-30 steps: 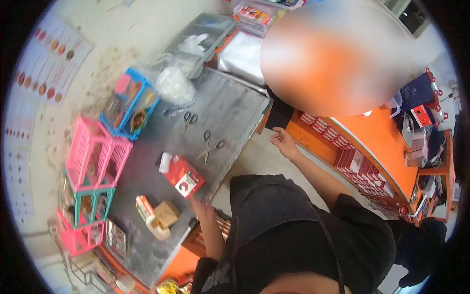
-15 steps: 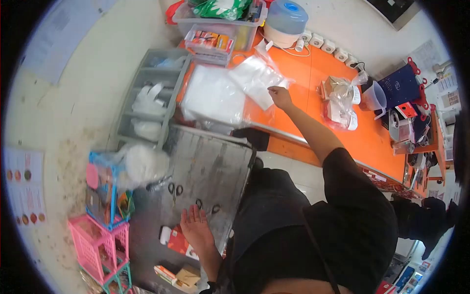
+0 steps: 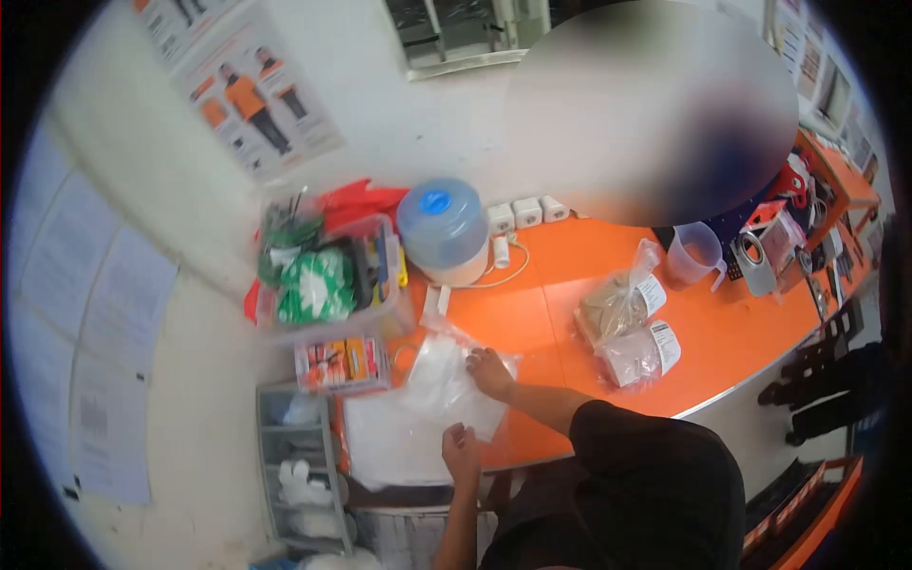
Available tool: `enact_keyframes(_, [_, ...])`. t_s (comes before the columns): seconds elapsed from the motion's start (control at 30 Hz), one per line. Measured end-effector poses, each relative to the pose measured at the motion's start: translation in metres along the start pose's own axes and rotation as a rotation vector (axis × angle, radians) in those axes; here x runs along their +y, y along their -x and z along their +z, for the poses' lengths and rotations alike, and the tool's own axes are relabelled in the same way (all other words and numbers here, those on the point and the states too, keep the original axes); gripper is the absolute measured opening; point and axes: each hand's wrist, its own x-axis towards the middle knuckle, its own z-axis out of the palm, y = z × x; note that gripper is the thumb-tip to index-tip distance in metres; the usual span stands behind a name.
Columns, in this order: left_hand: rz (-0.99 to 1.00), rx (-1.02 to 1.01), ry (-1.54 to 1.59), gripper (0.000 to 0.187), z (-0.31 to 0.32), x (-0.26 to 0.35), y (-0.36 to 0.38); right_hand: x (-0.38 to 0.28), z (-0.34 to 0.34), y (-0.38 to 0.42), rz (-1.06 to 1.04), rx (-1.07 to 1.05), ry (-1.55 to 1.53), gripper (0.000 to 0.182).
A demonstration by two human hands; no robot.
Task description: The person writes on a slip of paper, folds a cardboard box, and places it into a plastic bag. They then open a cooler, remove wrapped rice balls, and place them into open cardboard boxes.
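Note:
My right hand (image 3: 490, 374) is over a clear plastic bag (image 3: 442, 375) on the orange table, its fingers bent and pinched at the bag's upper right part. Close to the bag's lower edge is my left hand (image 3: 461, 452), fingers curled in. Whether the left fingers grip anything is too small to tell. Beneath and left of the bag lies a flat stack of clear plastic bags (image 3: 385, 442).
Left of the stack stands a grey compartment tray (image 3: 269, 475). Behind are a small box of packets (image 3: 342, 364), a filled plastic bin (image 3: 385, 318) and a blue-lidded round container (image 3: 444, 233). Bagged packages (image 3: 632, 356) and a measuring jug (image 3: 693, 255) stand right.
My view has swung up toward the wall and the orange table. My left hand has moved from above the grey table to the plastic bag, its fingers now curled. My right hand stays at the bag.

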Motion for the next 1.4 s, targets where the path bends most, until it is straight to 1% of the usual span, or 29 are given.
enact_keyframes(0.03, [0.074, -0.058, -0.144, 0.045, 0.010, -0.002, -0.019, -0.001, -0.008, -0.004, 0.028, 0.016, 0.004, 0.017])
enact_keyframes(0.07, [0.087, -0.082, -0.153, 0.045, 0.021, -0.007, -0.038, -0.004, -0.018, -0.009, -0.040, 0.065, -0.058, 0.016])
enact_keyframes(0.13, [0.646, 0.117, -0.642, 0.053, 0.038, -0.021, -0.071, -0.010, -0.054, -0.017, -0.100, 0.106, -0.104, 0.016])
enact_keyframes(0.17, [0.643, 0.027, -0.634, 0.056, 0.040, -0.021, -0.082, -0.018, -0.079, -0.023, -0.057, -0.115, -0.098, 0.017])
enact_keyframes(0.2, [0.645, 0.024, -0.630, 0.056, 0.046, -0.026, -0.087, -0.020, -0.094, -0.029, -0.017, -0.332, -0.093, 0.019])
enact_keyframes(0.27, [0.553, 0.003, -0.749, 0.056, 0.053, -0.036, -0.096, -0.015, -0.100, -0.029, 0.019, -0.385, -0.134, 0.020])
enact_keyframes(0.3, [0.564, 0.004, -0.746, 0.056, 0.056, -0.039, -0.098, -0.010, -0.106, -0.025, -0.014, -0.346, -0.162, 0.020])
enact_keyframes(0.37, [0.409, -0.068, -0.681, 0.054, 0.059, -0.042, -0.099, -0.007, -0.140, -0.031, -0.064, -0.312, -0.204, 0.017])
enact_keyframes(0.5, [0.511, 0.046, -0.761, 0.054, 0.061, -0.066, -0.094, -0.005, -0.221, -0.048, -0.025, -0.260, -0.217, 0.016])
enact_keyframes(0.57, [0.444, -0.011, -0.932, 0.055, 0.061, -0.074, -0.099, -0.009, -0.272, -0.055, -0.027, 0.169, -0.528, 0.014])
enact_keyframes(0.6, [0.445, -0.007, -0.927, 0.055, 0.061, -0.066, -0.101, -0.011, -0.304, -0.058, -0.031, 0.168, -0.524, 0.014])
enact_keyframes(0.67, [0.352, -0.170, -0.897, 0.059, 0.055, -0.043, -0.102, -0.018, -0.361, -0.056, 0.013, 0.251, -0.861, 0.011])
enact_keyframes(0.7, [0.362, -0.166, -0.894, 0.059, 0.047, -0.055, -0.122, -0.022, -0.371, -0.054, 0.002, 0.324, -0.829, 0.013])
enact_keyframes(0.73, [0.534, -0.513, 0.011, 0.060, 0.038, -0.079, -0.155, -0.020, -0.373, -0.050, -0.005, 0.334, -0.823, 0.013])
enact_keyframes(0.77, [0.624, -0.798, 0.948, 0.060, 0.031, -0.092, -0.173, -0.018, -0.374, -0.040, 0.044, 0.186, -0.875, 0.016])
enact_keyframes(0.8, [0.343, -0.713, 0.968, 0.068, 0.012, -0.005, -0.134, -0.016, -0.372, -0.031, 0.092, 0.029, -0.921, 0.018])
enact_keyframes(0.83, [0.060, -0.608, 1.016, 0.079, -0.007, 0.094, -0.090, -0.015, -0.368, -0.024, 0.085, 0.023, -0.919, 0.018])
enact_keyframes(0.9, [0.282, -0.833, 1.028, 0.066, -0.035, 0.131, -0.066, -0.014, -0.354, -0.007, 0.171, -0.074, -0.891, 0.024])
enact_keyframes(0.93, [0.280, -0.827, 1.039, 0.066, -0.044, 0.145, -0.049, -0.013, -0.347, 0.003, 0.171, -0.085, -0.887, 0.024])
enact_keyframes(1.0, [0.523, -0.801, 0.767, 0.065, -0.059, 0.171, -0.021, -0.011, -0.339, 0.017, 0.096, -0.102, -0.797, 0.029])
enact_keyframes(1.03, [0.216, -0.587, 0.780, 0.085, -0.065, 0.173, -0.008, -0.009, -0.342, 0.022, 0.096, -0.103, -0.794, 0.029])
enact_keyframes(1.07, [0.217, -0.591, 0.779, 0.085, -0.071, 0.176, 0.003, -0.009, -0.345, 0.028, 0.156, -0.134, -0.841, 0.029])
enact_keyframes(1.13, [-0.046, -0.459, 0.719, 0.096, -0.080, 0.184, 0.025, -0.009, -0.352, 0.034, 0.228, -0.156, -0.890, 0.030])
enact_keyframes(1.17, [0.120, -0.423, 0.239, 0.084, -0.080, 0.191, 0.043, -0.007, -0.356, 0.034, 0.156, -0.218, -0.858, 0.031])
enact_keyframes(1.2, [0.118, -0.430, 0.235, 0.084, -0.083, 0.178, 0.041, -0.007, -0.359, 0.036, 0.083, -0.281, -0.823, 0.031])
enact_keyframes(1.27, [0.290, -0.444, 0.582, 0.078, -0.085, 0.166, 0.039, -0.002, -0.348, 0.039, 0.062, -0.192, -0.921, 0.030])
enact_keyframes(1.3, [0.222, -0.354, 0.561, 0.075, -0.092, 0.160, 0.047, 0.000, -0.345, 0.041, 0.033, -0.101, -1.016, 0.029])
enact_keyframes(1.33, [0.217, -0.360, 0.562, 0.075, -0.089, 0.171, 0.047, -0.002, -0.351, 0.041, 0.041, -0.101, -1.014, 0.029])
enact_keyframes(1.4, [0.305, 0.111, 0.778, 0.065, -0.082, 0.185, 0.045, -0.008, -0.374, 0.041, 0.020, 0.027, -1.034, 0.026])
